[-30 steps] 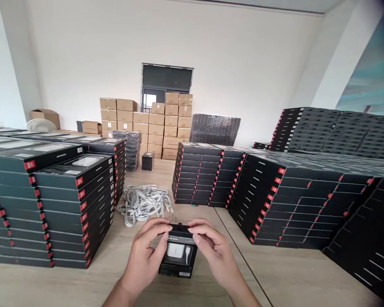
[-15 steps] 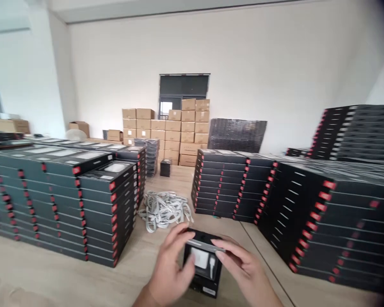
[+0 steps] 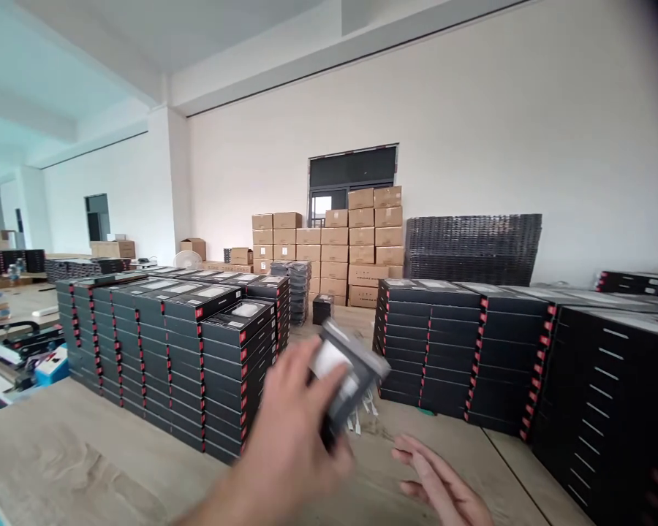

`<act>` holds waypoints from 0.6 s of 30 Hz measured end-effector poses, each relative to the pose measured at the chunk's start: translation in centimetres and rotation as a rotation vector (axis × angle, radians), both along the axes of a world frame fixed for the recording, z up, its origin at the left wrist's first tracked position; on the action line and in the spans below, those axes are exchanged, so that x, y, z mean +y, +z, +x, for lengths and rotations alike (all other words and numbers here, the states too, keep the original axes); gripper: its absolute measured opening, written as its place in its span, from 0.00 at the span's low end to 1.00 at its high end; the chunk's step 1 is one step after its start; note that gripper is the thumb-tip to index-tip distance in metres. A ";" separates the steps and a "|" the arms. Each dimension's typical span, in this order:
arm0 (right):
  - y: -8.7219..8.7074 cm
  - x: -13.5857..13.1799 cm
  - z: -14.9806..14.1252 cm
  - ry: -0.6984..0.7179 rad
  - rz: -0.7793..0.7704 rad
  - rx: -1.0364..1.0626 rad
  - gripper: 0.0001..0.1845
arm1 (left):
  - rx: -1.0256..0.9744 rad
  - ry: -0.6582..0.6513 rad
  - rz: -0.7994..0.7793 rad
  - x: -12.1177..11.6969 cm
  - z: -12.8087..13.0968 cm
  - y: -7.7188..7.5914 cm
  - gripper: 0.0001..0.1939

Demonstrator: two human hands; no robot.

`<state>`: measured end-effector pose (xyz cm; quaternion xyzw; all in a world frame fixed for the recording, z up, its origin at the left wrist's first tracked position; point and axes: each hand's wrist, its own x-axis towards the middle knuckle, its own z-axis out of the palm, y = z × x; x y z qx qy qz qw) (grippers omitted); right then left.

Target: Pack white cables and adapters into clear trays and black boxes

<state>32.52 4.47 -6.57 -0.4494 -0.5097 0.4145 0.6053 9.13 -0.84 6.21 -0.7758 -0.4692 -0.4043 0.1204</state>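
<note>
My left hand [image 3: 290, 438] grips a small black product box [image 3: 345, 372] with a white item showing through its window, lifted above the table and blurred by motion. It hangs just right of the nearest stack of black boxes with red tabs [image 3: 235, 372]. My right hand [image 3: 444, 486] is low at the bottom edge, fingers stretched out and apart, holding nothing. White cables [image 3: 362, 416] on the wooden table [image 3: 88, 467] are mostly hidden behind the held box.
More stacks of black boxes [image 3: 471, 351] stand to the right. Brown cartons [image 3: 334, 245] and a pile of dark trays [image 3: 471, 248] line the far wall. A single black box [image 3: 322, 308] sits far back. A machine and tools [image 3: 16, 351] lie at the left.
My left hand lifted the box up and to the left on its own. My right hand let go and dropped away open. The view swung left and upward.
</note>
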 end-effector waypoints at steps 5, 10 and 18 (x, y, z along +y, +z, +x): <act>-2.6 0.9 0.4 0.028 -0.037 -0.261 0.24 | 0.049 0.284 -0.221 3.0 -7.8 10.5 0.34; -4.1 0.7 0.3 0.088 0.089 -0.498 0.18 | 0.088 0.275 -0.446 4.8 -11.9 13.0 0.30; -4.7 1.0 0.2 0.127 0.084 -0.594 0.17 | 0.499 0.101 -0.748 4.3 -14.0 15.6 0.36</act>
